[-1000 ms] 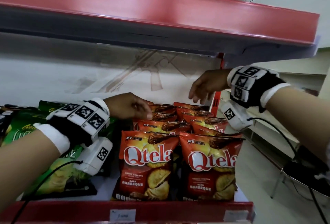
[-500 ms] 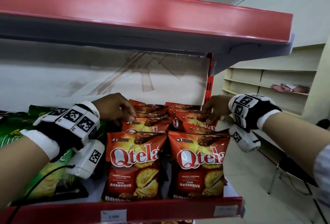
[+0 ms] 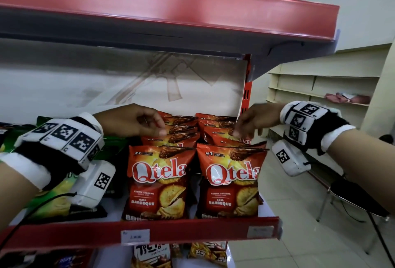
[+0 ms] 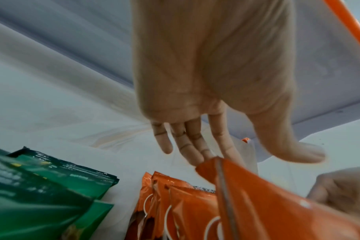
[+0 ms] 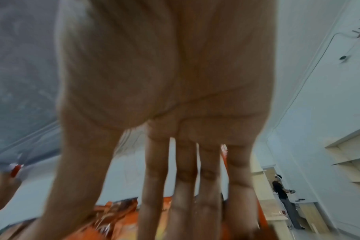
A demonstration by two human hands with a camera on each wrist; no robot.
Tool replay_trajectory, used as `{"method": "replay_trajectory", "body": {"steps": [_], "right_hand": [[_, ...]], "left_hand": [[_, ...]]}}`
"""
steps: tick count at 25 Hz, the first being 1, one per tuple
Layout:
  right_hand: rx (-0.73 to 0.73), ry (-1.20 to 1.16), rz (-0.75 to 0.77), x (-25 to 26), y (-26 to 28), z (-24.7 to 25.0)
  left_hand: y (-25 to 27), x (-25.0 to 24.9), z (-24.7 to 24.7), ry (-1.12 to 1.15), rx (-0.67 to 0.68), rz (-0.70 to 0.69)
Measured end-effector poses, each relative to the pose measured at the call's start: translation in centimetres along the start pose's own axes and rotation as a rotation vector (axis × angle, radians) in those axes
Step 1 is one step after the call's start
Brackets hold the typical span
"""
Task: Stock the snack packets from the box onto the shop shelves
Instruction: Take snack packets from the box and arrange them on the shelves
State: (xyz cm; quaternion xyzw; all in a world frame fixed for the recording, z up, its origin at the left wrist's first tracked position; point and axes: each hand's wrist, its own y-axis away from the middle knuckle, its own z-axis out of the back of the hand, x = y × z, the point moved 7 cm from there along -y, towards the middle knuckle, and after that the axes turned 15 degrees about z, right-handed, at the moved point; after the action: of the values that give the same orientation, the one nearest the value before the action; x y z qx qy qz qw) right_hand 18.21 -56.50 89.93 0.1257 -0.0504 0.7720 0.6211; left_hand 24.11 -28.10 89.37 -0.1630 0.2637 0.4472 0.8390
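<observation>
Two rows of red Qtela barbeque packets stand on the red-edged shelf [image 3: 192,231], with front packets at left [image 3: 159,182] and right [image 3: 232,182]. My left hand [image 3: 159,130] reaches over the left row. Its fingers [image 4: 197,155] are straight and touch the top edge of an orange-red packet [image 4: 257,203], thumb held apart. My right hand [image 3: 240,131] reaches over the right row. Its straight fingers [image 5: 185,203] point down onto the packet tops [image 5: 117,211]. Neither hand grips a packet. The box is out of view.
Green snack packets [image 3: 53,195] fill the shelf left of the red rows. The upper red shelf [image 3: 171,7] hangs close overhead. Other snacks [image 3: 151,255] sit on the shelf below. A chair [image 3: 352,199] and cream shelving [image 3: 320,84] stand right; a person [image 5: 282,191] is far off.
My right hand came down from above the right row onto its packet tops. The left hand stayed on the left row, shifting slightly along it.
</observation>
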Motion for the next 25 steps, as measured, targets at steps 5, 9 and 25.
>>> {"method": "replay_trajectory", "body": {"steps": [5,9,25], "right_hand": [[0.014,0.089,0.007,0.0,-0.5,-2.3],[-0.203,-0.081,0.043,0.0,-0.3,-1.6],[-0.177,-0.152,0.075,3.6,7.6,-4.5]], "left_hand": [[1.0,0.4,-2.7,-0.138,0.151,0.063],[1.1,0.6,-3.0,-0.059,0.116,0.081],[2.3,0.4,-3.5,0.095,-0.166,-0.017]]}}
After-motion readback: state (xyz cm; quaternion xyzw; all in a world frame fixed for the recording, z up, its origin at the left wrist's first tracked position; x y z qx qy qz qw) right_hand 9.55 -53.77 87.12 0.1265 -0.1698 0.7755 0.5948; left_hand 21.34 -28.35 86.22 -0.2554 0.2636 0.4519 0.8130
